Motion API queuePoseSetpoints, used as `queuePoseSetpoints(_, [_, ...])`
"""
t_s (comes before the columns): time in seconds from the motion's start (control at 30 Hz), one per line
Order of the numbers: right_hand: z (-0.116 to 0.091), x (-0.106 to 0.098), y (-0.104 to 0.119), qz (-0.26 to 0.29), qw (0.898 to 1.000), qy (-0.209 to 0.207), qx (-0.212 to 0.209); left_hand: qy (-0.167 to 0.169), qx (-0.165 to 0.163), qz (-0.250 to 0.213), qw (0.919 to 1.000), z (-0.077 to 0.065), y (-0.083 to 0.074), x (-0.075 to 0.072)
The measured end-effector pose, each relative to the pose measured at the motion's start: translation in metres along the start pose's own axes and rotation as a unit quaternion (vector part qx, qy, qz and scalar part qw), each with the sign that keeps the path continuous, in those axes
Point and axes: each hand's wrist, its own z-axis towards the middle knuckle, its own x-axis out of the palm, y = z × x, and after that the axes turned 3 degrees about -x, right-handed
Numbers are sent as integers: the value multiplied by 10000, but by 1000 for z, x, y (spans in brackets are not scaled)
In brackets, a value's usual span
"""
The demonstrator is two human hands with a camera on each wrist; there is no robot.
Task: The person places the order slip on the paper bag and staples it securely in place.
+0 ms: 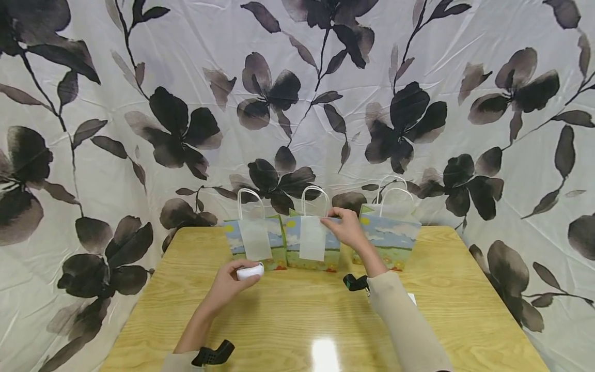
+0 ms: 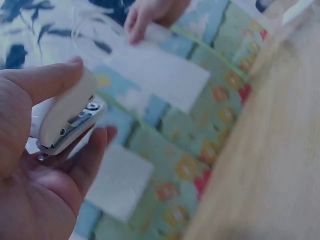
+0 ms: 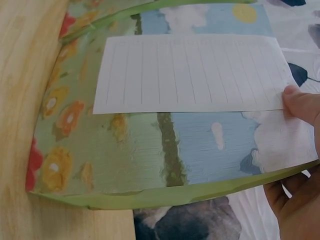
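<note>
My left hand (image 1: pixel 226 281) holds a small white stapler (image 1: pixel 250 271) in front of the left gift bag (image 1: pixel 276 240). In the left wrist view the stapler (image 2: pixel 70 117) sits between thumb and fingers, its metal end toward the bags. My right hand (image 1: pixel 348 228) is at the top edge of the middle gift bag (image 1: pixel 332 253). It pinches a lined white paper slip (image 3: pixel 190 75) against the bag's front, thumb on the paper and fingers behind. Another white slip (image 1: pixel 255 239) lies on the front of the left bag; what fastens it is not visible.
A third gift bag (image 1: pixel 390 235) with white handles stands at the right, beside my right wrist. A white piece (image 1: pixel 412 298) shows partly behind my right sleeve. The wooden table (image 1: pixel 297 320) ends at a floral cloth (image 1: pixel 297 103) behind the bags.
</note>
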Motion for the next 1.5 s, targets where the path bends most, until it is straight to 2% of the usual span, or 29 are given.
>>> queuePoseSetpoints(0.13, [0,0,-2,25,10000,29,-10,-105,-81,109,9999,19,-23,10])
queuePoseSetpoints(0.37, [-2,-3,-6,2,10000,-10,17,-372,-204,-222,9989,55,-53,31])
queuePoseSetpoints(0.47, [0,-3,-5,36,10000,90,-16,-433,-90,-159,9989,65,-63,36])
queuePoseSetpoints(0.6, [4,-2,-5,85,10000,26,-22,-214,345,41,9992,81,-74,44])
queuePoseSetpoints(0.77, [5,-3,-7,52,9999,-21,87,392,743,-97,9964,96,-92,57])
queuePoseSetpoints(0.9, [4,-3,-7,53,9999,-106,59,872,701,-445,9927,108,-97,69])
queuePoseSetpoints(1.0, [4,-2,-6,81,9999,-134,33,923,703,-468,9921,120,-93,77])
queuePoseSetpoints(1.1, [4,0,-6,122,9999,-85,42,747,746,-252,9941,131,-91,83])
queuePoseSetpoints(1.23, [4,2,-5,138,9999,-60,50,485,626,491,9956,143,-89,86])
queuePoseSetpoints(1.37, [5,2,-6,134,9998,-111,-22,420,577,1427,9872,153,-89,87])
queuePoseSetpoints(1.5, [5,2,-6,174,9998,-125,-11,665,499,1990,9765,159,-89,87])
